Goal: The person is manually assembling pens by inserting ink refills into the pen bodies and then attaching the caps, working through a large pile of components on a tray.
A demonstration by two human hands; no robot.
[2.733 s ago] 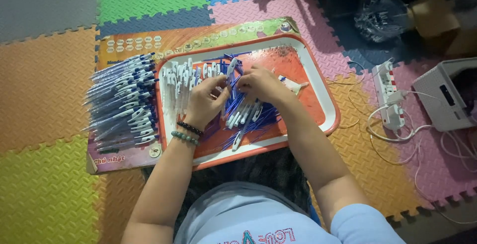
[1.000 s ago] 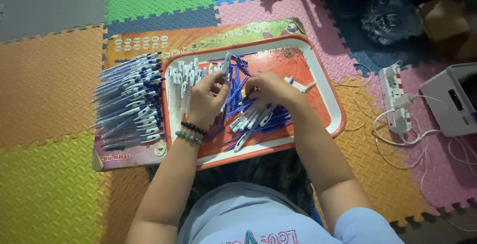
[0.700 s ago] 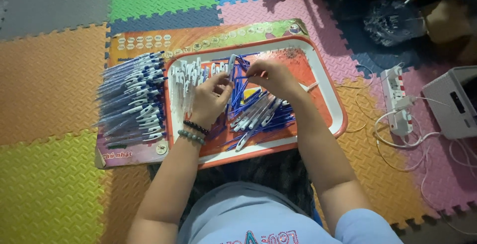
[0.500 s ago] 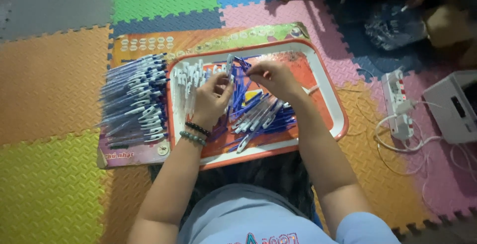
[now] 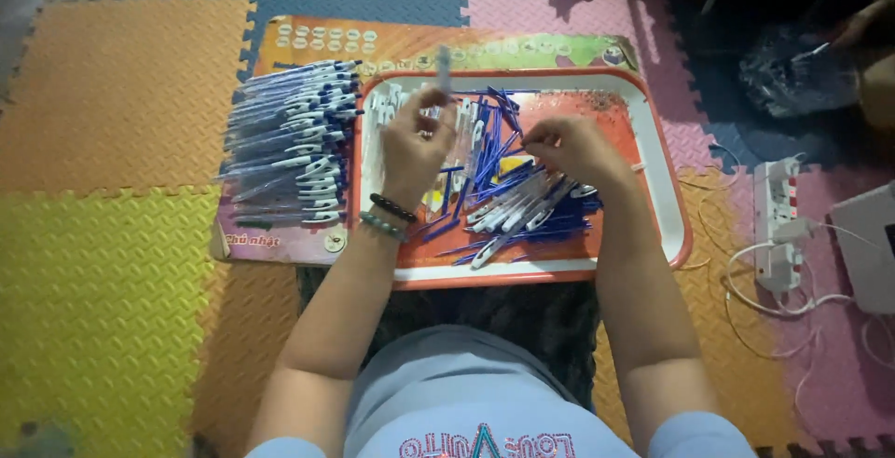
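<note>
You sat on a home floor covered in colourful interlocking foam mats [image 5: 121, 95], a white power strip [image 5: 778, 225] with trailing cables beside you, doing piecework at floor level.

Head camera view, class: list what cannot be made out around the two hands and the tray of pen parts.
- Left hand: the raised pen is motion-blurred; its grip is unclear.
- Right hand: the back of the hand hides whatever the fingers pinch.
- Tray: the arms hide parts; loose pieces are too small to sort.
- Dark bag, top right: contents lost in shadow.
</note>
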